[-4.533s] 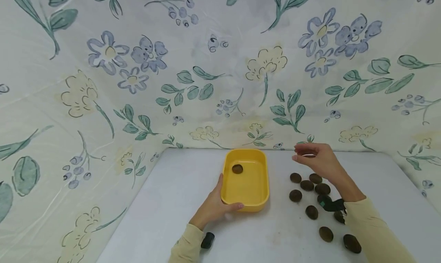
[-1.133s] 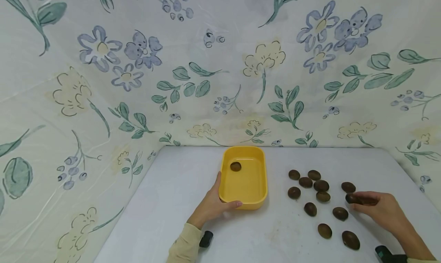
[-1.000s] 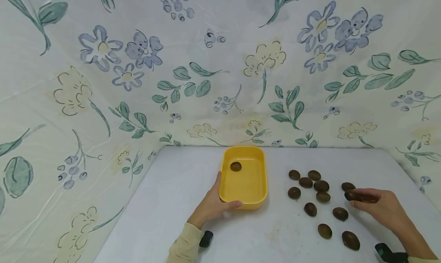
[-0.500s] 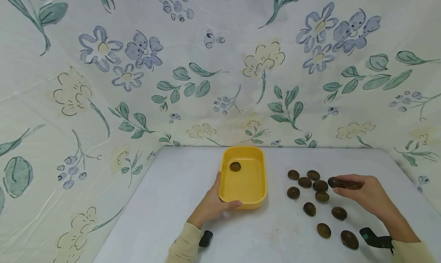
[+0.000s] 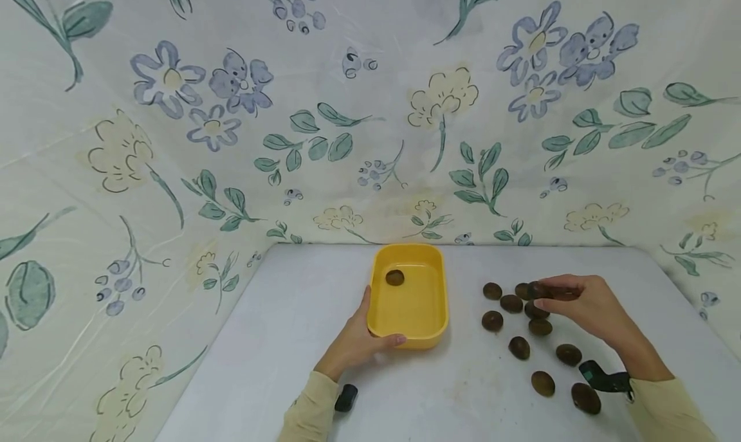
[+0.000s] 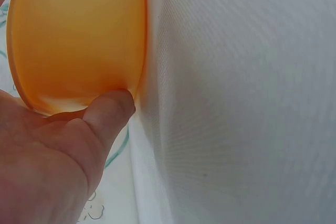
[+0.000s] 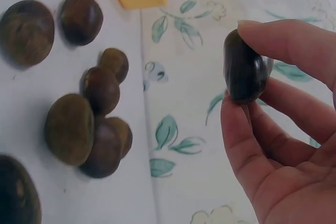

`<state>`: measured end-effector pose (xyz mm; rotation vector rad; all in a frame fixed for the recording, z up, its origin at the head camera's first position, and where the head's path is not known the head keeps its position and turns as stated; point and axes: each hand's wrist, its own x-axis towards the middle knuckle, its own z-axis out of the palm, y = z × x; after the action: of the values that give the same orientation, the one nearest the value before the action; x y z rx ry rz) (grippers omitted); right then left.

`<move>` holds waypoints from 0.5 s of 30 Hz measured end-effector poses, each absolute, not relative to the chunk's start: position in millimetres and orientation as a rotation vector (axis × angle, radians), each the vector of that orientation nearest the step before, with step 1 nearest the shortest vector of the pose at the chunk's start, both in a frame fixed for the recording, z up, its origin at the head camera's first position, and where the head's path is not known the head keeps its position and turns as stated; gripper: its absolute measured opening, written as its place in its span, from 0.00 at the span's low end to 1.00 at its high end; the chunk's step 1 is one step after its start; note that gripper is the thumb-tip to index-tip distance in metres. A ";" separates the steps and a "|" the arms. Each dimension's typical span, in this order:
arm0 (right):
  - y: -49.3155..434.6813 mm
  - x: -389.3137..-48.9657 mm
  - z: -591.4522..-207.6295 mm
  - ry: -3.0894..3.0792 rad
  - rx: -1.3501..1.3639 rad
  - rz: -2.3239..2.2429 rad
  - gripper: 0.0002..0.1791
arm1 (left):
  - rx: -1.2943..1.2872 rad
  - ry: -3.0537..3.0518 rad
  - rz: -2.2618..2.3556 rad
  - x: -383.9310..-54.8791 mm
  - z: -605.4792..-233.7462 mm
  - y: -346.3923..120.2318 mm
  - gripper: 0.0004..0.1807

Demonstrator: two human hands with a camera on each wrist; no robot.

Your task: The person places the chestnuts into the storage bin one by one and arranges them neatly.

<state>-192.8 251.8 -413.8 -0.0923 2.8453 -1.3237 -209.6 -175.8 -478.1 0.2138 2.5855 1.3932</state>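
Observation:
A yellow rectangular tray point(image 5: 408, 313) stands near the table's back edge, one dark brown oval piece point(image 5: 395, 277) lying inside it. My left hand point(image 5: 357, 343) holds its near left corner, thumb along the front wall; the left wrist view shows the thumb point(image 6: 110, 111) against the tray's outside point(image 6: 79, 40). With thumb and fingertips my right hand point(image 5: 585, 300) pinches a smooth, glossy dark brown oval piece, pebble-like point(image 7: 244, 69). In the head view this hand overlaps the back of a loose group of similar pieces point(image 5: 512, 303), held up above the table.
Several more brown oval pieces lie to the right of the tray, among them one piece point(image 5: 543, 383) and a larger one point(image 5: 586, 398) nearer the front. The white table point(image 5: 278, 339) meets a floral-printed sheet point(image 5: 370, 172) behind and at the sides.
My right hand has picked up a brown oval piece at the far right of the table and carried it left and back, over the group. My left hand stays on the tray.

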 end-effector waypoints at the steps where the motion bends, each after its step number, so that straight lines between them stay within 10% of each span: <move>1: 249.6 -194.2 -412.8 2.845 -0.105 -1.325 0.30 | 0.211 2.587 1.391 -209.8 -477.9 -175.8 0.75; 15: 218.3 -215.5 -400.5 2.804 -0.215 -1.360 0.29 | 0.243 2.573 1.410 -210.3 -478.5 -176.4 0.74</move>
<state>-215.5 218.3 -400.5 -0.2147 2.8040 -1.3603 -210.3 -176.4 -478.5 0.2427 2.5726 1.4101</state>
